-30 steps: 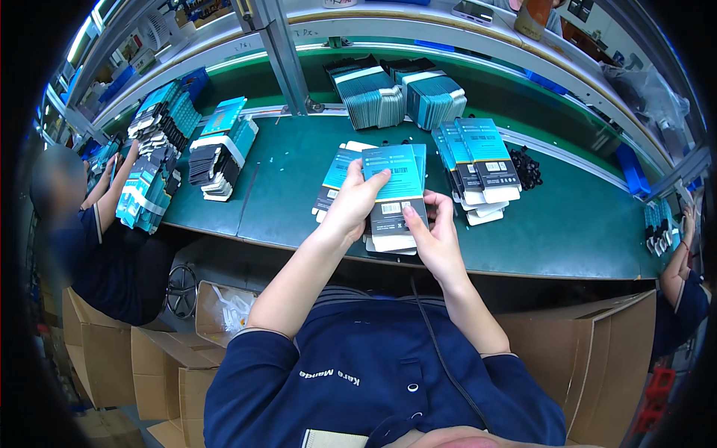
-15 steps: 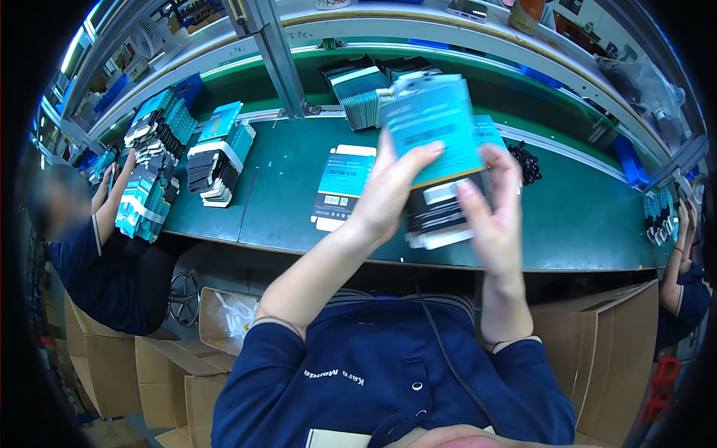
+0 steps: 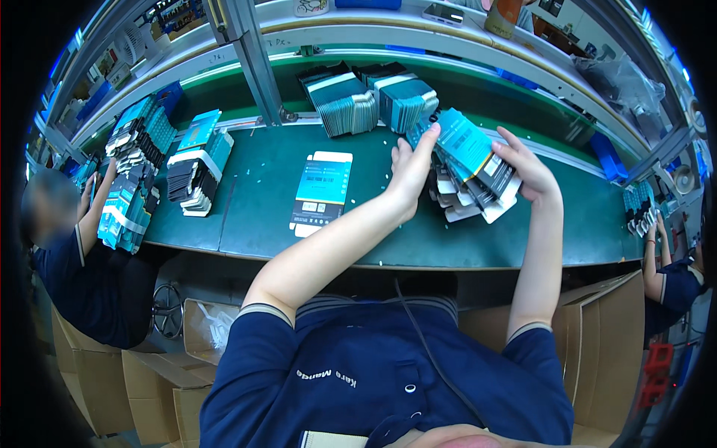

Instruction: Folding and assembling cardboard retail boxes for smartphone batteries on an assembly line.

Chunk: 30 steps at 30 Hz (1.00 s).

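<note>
Both hands are on a fanned stack of flat, unfolded teal-and-black cartons [image 3: 468, 145] above the right part of the green bench. My left hand [image 3: 409, 173] is at the stack's left side, its thumb along the edge and a bit of teal card between thumb and fingers. Round the right side, my right hand [image 3: 535, 173] is closed, fingertips over the top carton; its grip underneath is hidden. White and black flaps spread out below the stack. A single flat carton [image 3: 323, 187] lies on the bench left of my hands.
Banded bundles of cartons [image 3: 345, 104] stand at the bench's back, with another bundle [image 3: 196, 164] to the left. A person [image 3: 86, 261] sits at far left beside more bundles; another person's arm shows at far right. An open cardboard box [image 3: 601, 351] stands below the bench edge.
The carton stack has gone from raised before me to lower and farther back, and has fanned out. My hands have moved to its two sides. The view has shifted slightly.
</note>
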Tool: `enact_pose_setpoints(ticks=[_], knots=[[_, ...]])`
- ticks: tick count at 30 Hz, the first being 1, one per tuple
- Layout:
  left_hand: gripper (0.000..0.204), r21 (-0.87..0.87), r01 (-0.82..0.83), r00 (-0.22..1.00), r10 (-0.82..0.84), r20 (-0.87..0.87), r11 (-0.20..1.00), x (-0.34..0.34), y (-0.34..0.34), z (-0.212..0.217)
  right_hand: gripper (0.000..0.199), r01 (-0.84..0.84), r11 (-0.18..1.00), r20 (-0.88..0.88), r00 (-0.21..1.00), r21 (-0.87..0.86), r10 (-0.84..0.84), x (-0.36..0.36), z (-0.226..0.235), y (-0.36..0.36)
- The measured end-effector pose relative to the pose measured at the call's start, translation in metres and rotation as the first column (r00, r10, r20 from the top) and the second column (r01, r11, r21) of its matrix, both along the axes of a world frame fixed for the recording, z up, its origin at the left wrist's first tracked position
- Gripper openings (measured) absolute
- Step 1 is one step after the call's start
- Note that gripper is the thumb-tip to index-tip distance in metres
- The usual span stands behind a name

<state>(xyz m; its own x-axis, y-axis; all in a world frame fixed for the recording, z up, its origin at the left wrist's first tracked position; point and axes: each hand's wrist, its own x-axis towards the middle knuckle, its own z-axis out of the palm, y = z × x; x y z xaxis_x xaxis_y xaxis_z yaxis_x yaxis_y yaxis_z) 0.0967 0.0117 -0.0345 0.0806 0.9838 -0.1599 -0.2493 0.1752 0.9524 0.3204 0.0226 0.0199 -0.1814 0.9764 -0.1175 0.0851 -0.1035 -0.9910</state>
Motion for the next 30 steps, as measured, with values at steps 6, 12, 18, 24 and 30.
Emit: enact_pose_setpoints(ticks=[6,12,18,24,30], knots=[[0.125,0.036,0.331,0.921,-0.331,0.206,0.943,0.001,0.000,0.002,0.046,-0.105,0.948,-0.326,0.946,-0.301,0.001,0.000,-0.012,0.015],[0.118,-0.037,0.271,0.952,-0.263,0.156,0.962,0.013,-0.011,0.022,0.032,-0.178,0.941,-0.484,0.875,-0.288,0.017,-0.013,-0.013,0.003],[0.099,0.080,0.226,0.967,-0.234,0.101,0.971,0.031,-0.032,0.037,0.036,-0.185,0.968,-0.611,0.790,-0.168,0.045,-0.005,-0.017,-0.033],[0.136,0.296,0.407,0.913,-0.375,-0.161,0.864,0.087,-0.063,0.057,0.036,0.059,0.998,-0.695,0.719,0.026,-0.024,0.054,-0.014,-0.100],[0.090,0.639,0.519,0.790,-0.603,-0.107,0.567,0.166,-0.102,0.108,0.028,0.574,0.768,-0.741,0.639,0.283,-0.206,0.154,-0.021,-0.207]])
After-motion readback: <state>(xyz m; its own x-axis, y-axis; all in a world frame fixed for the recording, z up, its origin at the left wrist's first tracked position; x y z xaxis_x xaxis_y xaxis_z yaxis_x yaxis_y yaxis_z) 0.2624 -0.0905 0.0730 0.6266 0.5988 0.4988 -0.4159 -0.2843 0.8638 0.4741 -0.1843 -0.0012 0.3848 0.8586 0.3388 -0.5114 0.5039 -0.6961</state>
